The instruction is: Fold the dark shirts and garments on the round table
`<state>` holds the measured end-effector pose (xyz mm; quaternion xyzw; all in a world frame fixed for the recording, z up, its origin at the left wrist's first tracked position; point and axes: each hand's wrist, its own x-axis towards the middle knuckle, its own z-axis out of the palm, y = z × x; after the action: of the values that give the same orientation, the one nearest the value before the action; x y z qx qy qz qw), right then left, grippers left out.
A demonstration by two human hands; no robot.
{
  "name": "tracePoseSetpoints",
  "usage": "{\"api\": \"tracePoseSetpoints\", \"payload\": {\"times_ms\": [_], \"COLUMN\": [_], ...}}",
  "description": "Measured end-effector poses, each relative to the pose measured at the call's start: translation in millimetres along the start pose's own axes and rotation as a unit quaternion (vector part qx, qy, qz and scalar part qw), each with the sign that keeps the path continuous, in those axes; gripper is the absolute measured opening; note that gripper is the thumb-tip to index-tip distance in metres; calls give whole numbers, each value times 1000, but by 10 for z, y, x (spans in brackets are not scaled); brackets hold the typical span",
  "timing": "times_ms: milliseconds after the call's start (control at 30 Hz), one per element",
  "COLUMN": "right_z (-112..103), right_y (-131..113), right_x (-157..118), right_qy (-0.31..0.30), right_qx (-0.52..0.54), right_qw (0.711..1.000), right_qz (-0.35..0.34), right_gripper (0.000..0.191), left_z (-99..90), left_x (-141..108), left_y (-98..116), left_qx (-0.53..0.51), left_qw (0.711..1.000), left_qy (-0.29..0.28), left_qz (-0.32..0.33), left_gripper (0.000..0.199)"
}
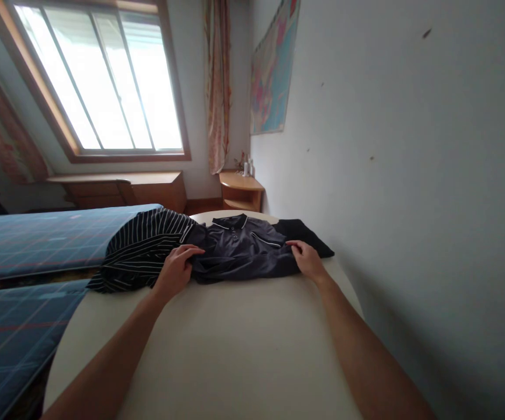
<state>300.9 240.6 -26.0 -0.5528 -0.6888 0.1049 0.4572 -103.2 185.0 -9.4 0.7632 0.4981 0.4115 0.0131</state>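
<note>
A dark grey polo shirt (235, 251) lies partly bunched on the round table, its white-trimmed black collar pointing away from me. At its left side, my left hand (177, 269) has its fingers curled in on the fabric, with the thumb partly hidden. My right hand (305, 258) pinches the shirt's right side near a white-edged trim. Beside the shirt on the left is a black-and-white striped garment (141, 248), close to my left hand. A black cloth (307, 233) pokes out at the right, behind my right hand.
The pale round table (235, 350) stands close to the white wall (431, 175) on the right. Along the left are blue plaid-covered beds (38, 245). A wooden desk (156, 184) stands below the window, and a corner shelf (241, 182) holds small items.
</note>
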Motion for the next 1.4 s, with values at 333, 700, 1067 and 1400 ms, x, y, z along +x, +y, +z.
{"api": "tracePoseSetpoints", "payload": {"times_ms": [333, 700, 1067, 1400], "right_z": [-53, -97, -207, -275], "right_y": [115, 178, 50, 4], "right_x": [32, 48, 111, 67], "right_qy": [67, 91, 225, 253], "right_qx": [-4, 23, 148, 179], "right_qw": [998, 994, 960, 948], "right_qz": [11, 57, 71, 68], "right_gripper": [34, 28, 43, 41], "left_z": [-95, -212, -358, -453], "left_x": [-3, -30, 78, 30], "left_y": [-69, -291, -119, 51], "left_qx": [46, 37, -54, -298], "left_qw": [997, 991, 954, 921], "left_qy": [-30, -24, 198, 132], "left_qz": [-49, -123, -216, -212], "left_gripper": [26, 34, 35, 15]}}
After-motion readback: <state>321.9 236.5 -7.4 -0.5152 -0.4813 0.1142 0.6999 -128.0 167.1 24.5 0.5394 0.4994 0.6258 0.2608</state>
